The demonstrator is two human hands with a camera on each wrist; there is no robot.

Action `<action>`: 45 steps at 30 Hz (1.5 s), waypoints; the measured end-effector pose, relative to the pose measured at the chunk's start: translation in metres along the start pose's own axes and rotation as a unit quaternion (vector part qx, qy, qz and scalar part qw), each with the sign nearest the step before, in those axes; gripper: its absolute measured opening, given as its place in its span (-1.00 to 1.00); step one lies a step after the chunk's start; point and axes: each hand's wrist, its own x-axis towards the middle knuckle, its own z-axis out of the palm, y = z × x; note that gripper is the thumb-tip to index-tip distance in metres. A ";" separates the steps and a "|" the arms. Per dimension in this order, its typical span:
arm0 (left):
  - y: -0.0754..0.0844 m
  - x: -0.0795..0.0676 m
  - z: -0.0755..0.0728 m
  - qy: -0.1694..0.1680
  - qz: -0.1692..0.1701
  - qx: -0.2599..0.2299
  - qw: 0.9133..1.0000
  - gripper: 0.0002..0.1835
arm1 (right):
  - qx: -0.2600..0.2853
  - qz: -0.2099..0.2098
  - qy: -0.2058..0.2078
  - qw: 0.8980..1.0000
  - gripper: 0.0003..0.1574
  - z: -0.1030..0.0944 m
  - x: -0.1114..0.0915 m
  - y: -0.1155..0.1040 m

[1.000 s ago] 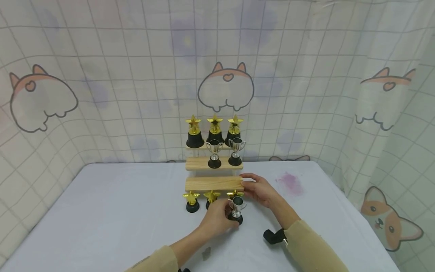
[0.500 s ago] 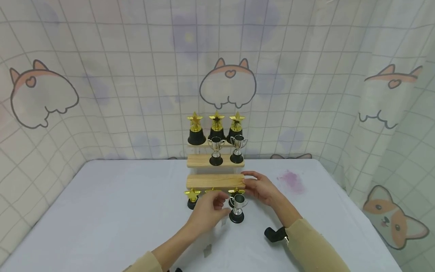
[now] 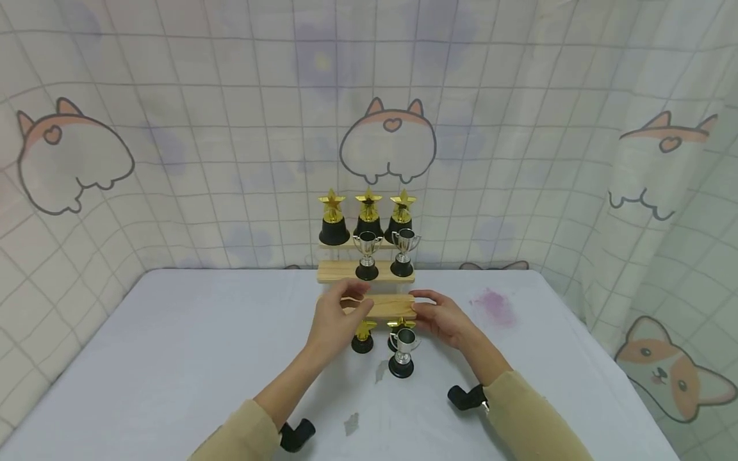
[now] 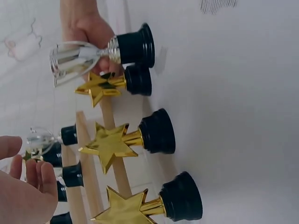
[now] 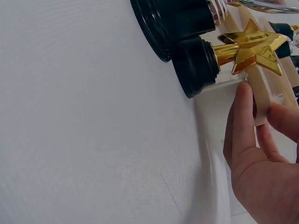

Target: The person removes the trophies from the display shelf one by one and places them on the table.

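My right hand [image 3: 444,318] pinches the right end of the lowest wooden shelf [image 3: 392,306] of a tiered display rack. In the right wrist view its fingers [image 5: 243,116] lie on both sides of the board end. My left hand [image 3: 334,320] hovers in front of that shelf's left part, thumb and fingers apart, holding nothing. Two silver trophy cups [image 3: 366,246] stand on the middle shelf [image 3: 334,271]. Before the rack, a silver trophy cup [image 3: 402,352] and gold star trophies [image 4: 112,144] stand on the table; the left hand hides the leftmost star in the head view.
Three gold star trophies [image 3: 333,221] with black bases stand along the top shelf. Small grey patches [image 3: 352,424] mark the white tablecloth [image 3: 202,358]. A grid-patterned curtain [image 3: 230,160] hangs behind and at both sides.
My left hand has let go of the front silver trophy cup, which stays on the table, and has moved up and left to the lowest shelf. The right hand keeps its grip there.
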 end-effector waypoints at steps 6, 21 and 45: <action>-0.008 0.009 0.001 0.055 -0.019 -0.033 0.998 -0.72 | -0.002 0.000 0.004 1.000 -0.40 0.000 -0.001 0.002; -0.011 0.047 -0.005 0.114 -0.013 -0.071 0.991 -0.41 | 0.008 -0.005 0.006 1.000 -0.41 -0.001 0.000 0.000; -0.020 0.071 0.000 0.116 -0.057 -0.056 0.990 -0.27 | -0.006 -0.033 0.008 0.999 -0.41 0.000 0.004 0.003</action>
